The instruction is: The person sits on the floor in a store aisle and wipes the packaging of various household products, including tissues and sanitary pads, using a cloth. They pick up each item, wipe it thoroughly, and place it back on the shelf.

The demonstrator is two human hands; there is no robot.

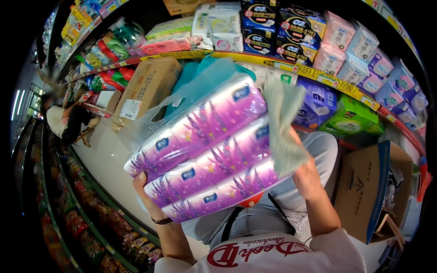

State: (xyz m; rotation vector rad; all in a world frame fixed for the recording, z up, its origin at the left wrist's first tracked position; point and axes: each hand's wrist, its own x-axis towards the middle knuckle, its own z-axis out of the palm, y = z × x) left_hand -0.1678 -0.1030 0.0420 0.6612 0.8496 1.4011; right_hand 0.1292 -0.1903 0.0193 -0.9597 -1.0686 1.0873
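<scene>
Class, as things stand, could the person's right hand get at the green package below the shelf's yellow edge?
Likely not yet: the right hand is busy with a grey-green cloth at one end of the purple multipack. Otherwise the way looks free, the green package mostly uncovered beyond the knee.

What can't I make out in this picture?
Head view, right grip: fingers mostly hidden by the grey-green cloth.
Head view, left grip: fingers, except the thumb, hidden behind the purple pack.
Head view, seated person at far left: what their hands do, too small and blurred.
</scene>
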